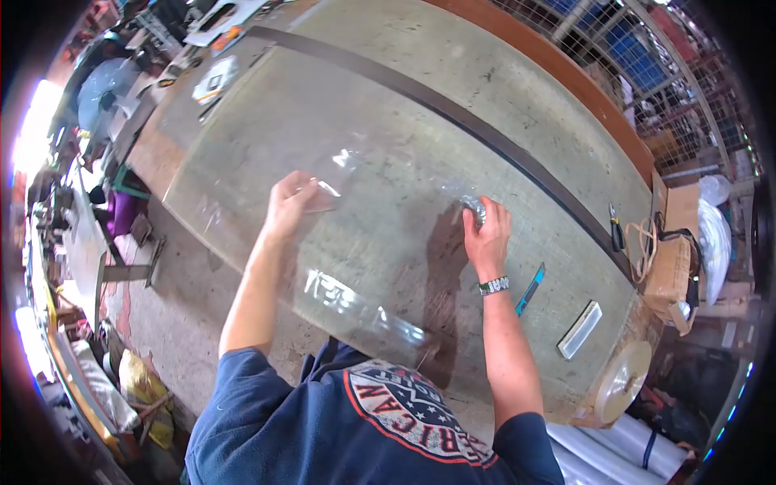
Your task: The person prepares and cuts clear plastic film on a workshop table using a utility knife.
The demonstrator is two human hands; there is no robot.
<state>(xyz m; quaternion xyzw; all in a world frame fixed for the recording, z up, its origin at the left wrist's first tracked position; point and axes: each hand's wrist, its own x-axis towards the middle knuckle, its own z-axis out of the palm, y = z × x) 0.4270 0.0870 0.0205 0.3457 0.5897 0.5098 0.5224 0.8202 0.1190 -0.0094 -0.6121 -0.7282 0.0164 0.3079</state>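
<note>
A clear plastic sheet (242, 153) lies over the worktable, with glossy reflections along its near edge. My left hand (293, 202) is closed on a part of this sheet, fingers pinched together, and the film shines beside the fingertips. Further right, my right hand (489, 234) is closed around a bunched bit of clear plastic (473, 208), thumb toward the left. A blue utility knife (531, 289) rests on the table just right of my right wrist. Beyond both hands, a long dark flat strip (436, 107) crosses the table.
Further right lie a grey rectangular bar (579, 330), pliers (617, 228) and a round clear roll (624, 381) at the table's corner. A cardboard box (669, 279) sits by the right edge. A white-and-yellow tool (215, 79) is at the far left. Plastic rolls (618, 449) lie below.
</note>
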